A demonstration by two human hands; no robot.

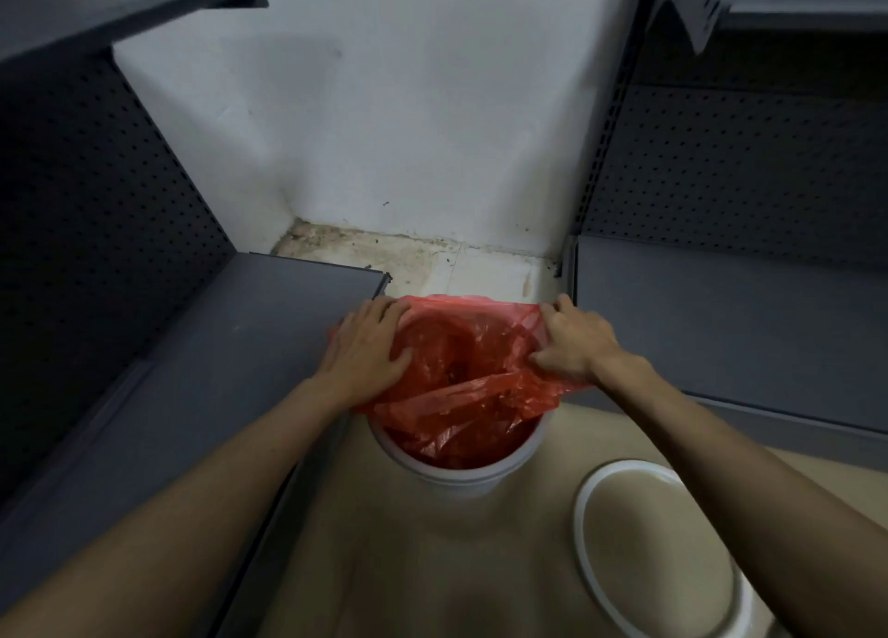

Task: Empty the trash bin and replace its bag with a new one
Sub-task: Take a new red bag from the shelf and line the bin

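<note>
Red plastic bag (461,397) sits in the white trash bin (456,469), on the floor in the gap between two grey shelf units. Looks like the fitting stage: bag mouth is spread over the far half of the rim, near rim is bare white, loose film sags inside.

Left hand (370,354) lies flat, fingers spread, pressing the bag edge at the left rim. Not a closed grip. Right hand (576,344) has its grip pinched shut on the bag edge at the right rim, pulling it outward.

Can't tell whether this bag is new or old; no rubbish visible inside, so I judge emptying done.

Left to do: stretch the film over the near rim, push slack down. Second white bin (648,556) stands just beside, unlined.
</note>
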